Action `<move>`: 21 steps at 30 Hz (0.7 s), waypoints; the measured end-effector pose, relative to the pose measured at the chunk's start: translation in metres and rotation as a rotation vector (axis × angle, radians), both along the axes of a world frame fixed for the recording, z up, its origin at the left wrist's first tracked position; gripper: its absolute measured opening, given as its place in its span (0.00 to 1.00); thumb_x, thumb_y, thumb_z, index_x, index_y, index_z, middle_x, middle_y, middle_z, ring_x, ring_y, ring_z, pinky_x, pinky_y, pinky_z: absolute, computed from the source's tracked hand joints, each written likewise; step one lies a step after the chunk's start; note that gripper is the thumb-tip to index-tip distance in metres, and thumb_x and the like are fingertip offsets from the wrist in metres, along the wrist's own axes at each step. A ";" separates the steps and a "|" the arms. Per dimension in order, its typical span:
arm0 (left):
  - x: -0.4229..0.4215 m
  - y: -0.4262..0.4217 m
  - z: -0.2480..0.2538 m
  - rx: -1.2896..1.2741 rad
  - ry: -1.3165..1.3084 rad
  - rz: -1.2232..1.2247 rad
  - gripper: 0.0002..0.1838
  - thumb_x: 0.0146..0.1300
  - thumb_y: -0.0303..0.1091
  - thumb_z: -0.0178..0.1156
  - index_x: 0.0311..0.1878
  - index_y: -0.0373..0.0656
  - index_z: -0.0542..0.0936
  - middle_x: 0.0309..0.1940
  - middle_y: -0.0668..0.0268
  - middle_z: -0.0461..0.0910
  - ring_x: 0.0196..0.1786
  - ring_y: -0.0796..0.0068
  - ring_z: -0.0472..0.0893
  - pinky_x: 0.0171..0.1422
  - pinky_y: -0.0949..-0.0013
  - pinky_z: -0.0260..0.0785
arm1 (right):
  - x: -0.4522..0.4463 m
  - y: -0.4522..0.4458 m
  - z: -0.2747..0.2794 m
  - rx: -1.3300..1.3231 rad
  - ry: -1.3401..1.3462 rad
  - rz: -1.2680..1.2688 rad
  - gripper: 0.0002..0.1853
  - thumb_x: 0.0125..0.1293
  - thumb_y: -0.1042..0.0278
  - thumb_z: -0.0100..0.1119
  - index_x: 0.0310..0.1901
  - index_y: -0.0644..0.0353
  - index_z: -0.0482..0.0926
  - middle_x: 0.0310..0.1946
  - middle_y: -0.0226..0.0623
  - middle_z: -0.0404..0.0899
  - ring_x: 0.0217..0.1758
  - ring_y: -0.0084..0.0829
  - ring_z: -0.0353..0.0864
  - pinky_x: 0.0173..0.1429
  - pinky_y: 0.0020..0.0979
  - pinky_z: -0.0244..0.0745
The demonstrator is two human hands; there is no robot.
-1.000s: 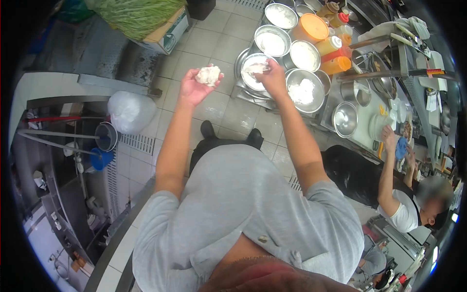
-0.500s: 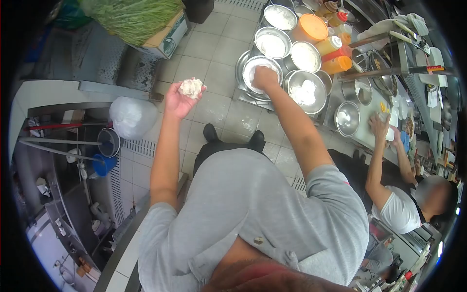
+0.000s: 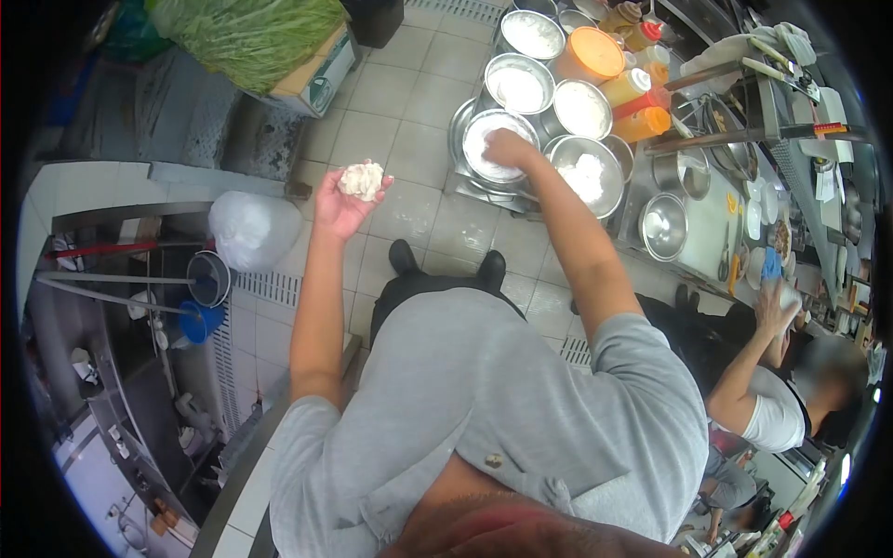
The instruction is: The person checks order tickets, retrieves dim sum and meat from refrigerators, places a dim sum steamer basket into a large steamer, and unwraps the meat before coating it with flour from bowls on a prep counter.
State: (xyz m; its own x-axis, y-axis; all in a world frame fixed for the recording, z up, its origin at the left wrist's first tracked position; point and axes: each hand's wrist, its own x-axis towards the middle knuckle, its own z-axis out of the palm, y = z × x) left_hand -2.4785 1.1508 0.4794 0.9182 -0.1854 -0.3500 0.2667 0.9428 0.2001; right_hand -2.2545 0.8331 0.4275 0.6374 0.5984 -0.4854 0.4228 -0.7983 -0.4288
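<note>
A pale, lumpy mass point(image 3: 361, 180) rests on my left hand point(image 3: 340, 206), which is palm up with fingers curled round it, over the tiled floor. My right hand point(image 3: 507, 149) reaches down into a metal bowl of white powder point(image 3: 477, 139); its fingertips are hidden, so what it may hold cannot be made out. Just behind that bowl is another bowl of white powder point(image 3: 517, 86). To its right stands a wide metal bowl point(image 3: 605, 172) with white stuff in it.
Squeeze bottles point(image 3: 642, 124) and an orange-lidded tub point(image 3: 595, 54) stand behind the bowls. At the right a co-worker point(image 3: 767, 400) works at the counter. A box of greens point(image 3: 251, 37) is at the upper left, a white bag point(image 3: 253, 231) below it.
My left hand has moved left and slightly down with the pale mass. My right hand, earlier raised over the bowl with white stuff at its fingers, is now down in the powder. The co-worker's hands have moved.
</note>
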 end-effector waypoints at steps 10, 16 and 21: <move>0.000 -0.008 0.001 0.033 -0.008 -0.013 0.24 0.70 0.42 0.50 0.59 0.32 0.75 0.59 0.46 0.76 0.64 0.37 0.74 0.58 0.49 0.76 | -0.010 -0.009 -0.007 0.009 -0.171 -0.043 0.22 0.50 0.65 0.61 0.48 0.64 0.84 0.48 0.56 0.84 0.53 0.50 0.84 0.61 0.44 0.77; -0.002 -0.010 -0.001 0.031 -0.015 0.002 0.25 0.70 0.42 0.50 0.61 0.32 0.74 0.60 0.46 0.76 0.65 0.37 0.73 0.58 0.49 0.76 | -0.019 -0.004 0.018 -0.016 -0.218 -0.113 0.21 0.51 0.62 0.64 0.46 0.63 0.84 0.46 0.53 0.85 0.53 0.48 0.84 0.59 0.44 0.78; -0.004 -0.009 -0.005 0.030 -0.008 -0.011 0.25 0.71 0.43 0.50 0.62 0.32 0.74 0.61 0.45 0.75 0.66 0.37 0.72 0.59 0.48 0.75 | -0.029 0.005 0.028 -0.034 -0.258 -0.191 0.16 0.52 0.66 0.60 0.42 0.62 0.85 0.46 0.53 0.85 0.54 0.48 0.84 0.57 0.46 0.79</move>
State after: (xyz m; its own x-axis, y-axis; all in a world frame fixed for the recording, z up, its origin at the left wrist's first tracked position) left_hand -2.4822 1.1420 0.4746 0.9189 -0.1849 -0.3486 0.2751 0.9335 0.2300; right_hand -2.2837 0.8385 0.4556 0.8414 0.4419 -0.3109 0.3551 -0.8859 -0.2984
